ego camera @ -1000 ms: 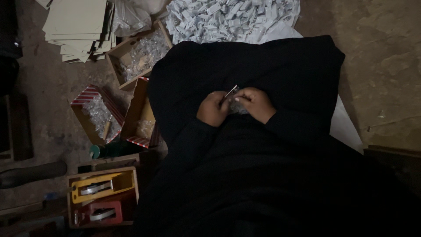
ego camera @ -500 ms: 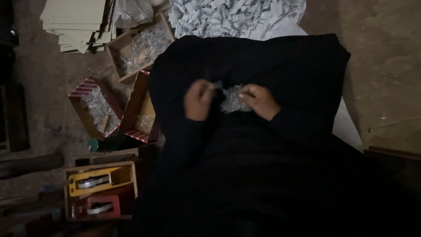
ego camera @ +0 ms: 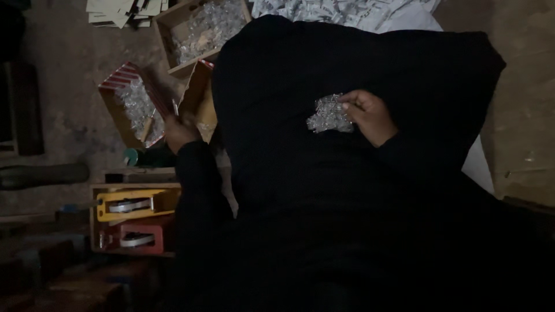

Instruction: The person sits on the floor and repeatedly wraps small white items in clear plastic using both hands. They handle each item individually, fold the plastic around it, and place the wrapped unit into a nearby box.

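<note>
- Two hands now apart; a second ago both met at the lap.
- Right hand [ego camera: 370, 115] pinches shiny clear bundle [ego camera: 329, 114] on dark lap [ego camera: 300, 173].
- Left hand [ego camera: 180, 132], fingers closed on thin stick [ego camera: 174, 107], has swung out beside striped box [ego camera: 130, 104].

A small heap of packets [ego camera: 329, 114] lies on the lap, touching the right hand [ego camera: 370, 115]. The left hand [ego camera: 180, 132] is well apart to the left, beside an open striped box [ego camera: 130, 104]. Beyond it sits another box [ego camera: 199, 29]; nearer, a crate [ego camera: 133, 216] of tape dispensers.
</note>
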